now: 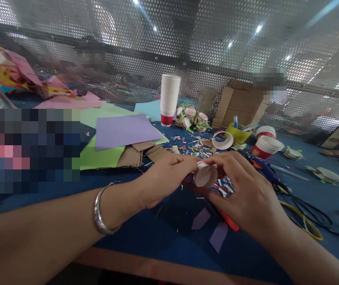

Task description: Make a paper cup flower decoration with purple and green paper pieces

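Both hands are closed on a small cut-off paper cup base (206,176), held tilted above the table with its round white face towards me. My left hand (171,172) grips its left side, where a bit of purple shows by the fingertips. On the other side, my right hand (245,190) has the thumb below and the fingers on the upper edge. Two purple paper pieces with pointed ends, one nearer (219,236) and one farther (201,219), lie beneath the hands. A red strip-like object (227,218) is partly hidden by my right hand.
Paper scraps (191,144) litter the blue table around a cut cup ring (223,140). Behind stand stacked paper cups (170,99) and small cup crafts (190,116). Purple paper (124,130) lies left. A blue-and-orange tool (266,170) and cables (309,211) are right.
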Action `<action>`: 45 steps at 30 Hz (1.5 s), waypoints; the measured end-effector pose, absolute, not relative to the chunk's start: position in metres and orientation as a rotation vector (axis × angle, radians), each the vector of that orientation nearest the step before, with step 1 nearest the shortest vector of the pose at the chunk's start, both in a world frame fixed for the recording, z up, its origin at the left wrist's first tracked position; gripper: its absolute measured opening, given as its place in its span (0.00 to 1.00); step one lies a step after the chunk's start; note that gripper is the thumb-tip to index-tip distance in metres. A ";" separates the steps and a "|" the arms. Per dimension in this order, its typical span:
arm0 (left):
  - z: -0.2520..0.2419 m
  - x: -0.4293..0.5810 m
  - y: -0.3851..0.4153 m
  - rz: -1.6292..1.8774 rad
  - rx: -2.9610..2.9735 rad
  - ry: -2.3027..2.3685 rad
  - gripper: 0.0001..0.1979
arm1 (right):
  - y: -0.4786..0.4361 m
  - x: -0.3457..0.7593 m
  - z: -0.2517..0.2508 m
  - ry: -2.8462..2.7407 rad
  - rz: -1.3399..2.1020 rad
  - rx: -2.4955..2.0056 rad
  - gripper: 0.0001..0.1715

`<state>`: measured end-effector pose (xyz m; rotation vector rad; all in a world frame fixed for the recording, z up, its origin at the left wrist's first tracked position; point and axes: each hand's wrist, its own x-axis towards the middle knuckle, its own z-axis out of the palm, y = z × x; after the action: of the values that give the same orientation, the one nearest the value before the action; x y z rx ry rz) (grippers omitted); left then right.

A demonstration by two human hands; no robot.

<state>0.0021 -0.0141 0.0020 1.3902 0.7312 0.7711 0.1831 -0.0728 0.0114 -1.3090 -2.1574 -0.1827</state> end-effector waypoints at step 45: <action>0.007 0.006 -0.011 0.954 0.944 0.605 0.07 | -0.066 0.182 0.006 -1.687 0.152 -1.291 0.20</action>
<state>0.0065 -0.0112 0.0071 0.9441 0.6054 0.9537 0.1822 -0.0655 0.0058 -1.2905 -1.6870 0.1517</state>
